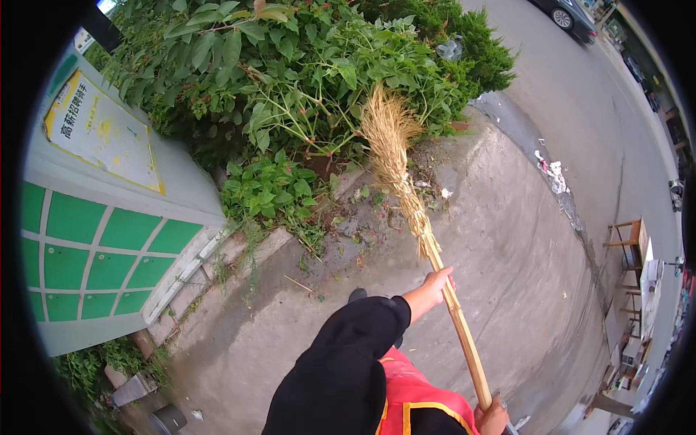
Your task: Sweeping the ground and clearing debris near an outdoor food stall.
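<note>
A straw broom (389, 136) with a long pale wooden handle runs from the planted bed down to the lower right. My left hand (439, 284) grips the handle just below the bound straw. Near the handle's lower end my right hand (492, 417) is closed round it. The bristles lie against the leaves at the bed's edge. Fallen leaves and bits of plant litter (353, 239) are scattered on the damp concrete below and left of the broom head. A white scrap (446, 193) lies just right of the broom.
Green flowering bushes (304, 70) fill the top. A locker cabinet (109, 217) with green doors stands at left, beside a brick kerb (272, 246). White litter (557, 176) lies along the road's edge. A dark car (565, 16) is on the road. Wooden tables (633, 234) stand at right, a dark bin (167, 420) at lower left.
</note>
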### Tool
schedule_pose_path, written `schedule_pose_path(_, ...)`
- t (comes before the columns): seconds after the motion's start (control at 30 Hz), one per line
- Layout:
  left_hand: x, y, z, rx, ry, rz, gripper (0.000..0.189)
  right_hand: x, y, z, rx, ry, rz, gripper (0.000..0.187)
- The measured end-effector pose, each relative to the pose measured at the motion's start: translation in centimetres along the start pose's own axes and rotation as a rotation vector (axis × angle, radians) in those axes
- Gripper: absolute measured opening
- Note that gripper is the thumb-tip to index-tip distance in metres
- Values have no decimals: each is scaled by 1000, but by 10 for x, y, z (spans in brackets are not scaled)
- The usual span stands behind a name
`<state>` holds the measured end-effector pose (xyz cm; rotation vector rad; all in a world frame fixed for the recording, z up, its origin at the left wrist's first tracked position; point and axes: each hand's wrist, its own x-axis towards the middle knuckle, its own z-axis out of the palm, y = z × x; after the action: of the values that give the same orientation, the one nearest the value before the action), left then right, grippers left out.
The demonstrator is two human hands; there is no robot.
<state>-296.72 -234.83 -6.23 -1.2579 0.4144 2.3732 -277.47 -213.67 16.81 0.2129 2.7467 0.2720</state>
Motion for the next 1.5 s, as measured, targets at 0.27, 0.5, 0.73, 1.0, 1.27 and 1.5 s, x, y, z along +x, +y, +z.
schedule_pose_path(0.27, 34, 238, -30, 131, 135, 428, 16, 104, -174, 2, 356, -138, -270, 29)
schedule_pose_path(0.5, 39, 167, -16, 162, 150, 286, 12, 86, -114, 16, 395, -177, -244, 31)
schedule_pose_path(0.73, 32, 41, -13, 206, 159, 163, 11, 21, -10, 64, 451, -140, -157, 28)
schedule_pose_path(1.0, 19, -174, -2, 312, 306, 56, 17, -73, 150, 135, 401, -187, -80, 31)
schedule_pose_path(1.27, -24, -373, 14, 525, 350, -173, 17, -267, 298, 192, 291, -449, 281, 48)
schedule_pose_path(1.5, 52, -364, 84, 615, 81, -303, 11, -336, 291, 265, 1404, -425, 848, 25)
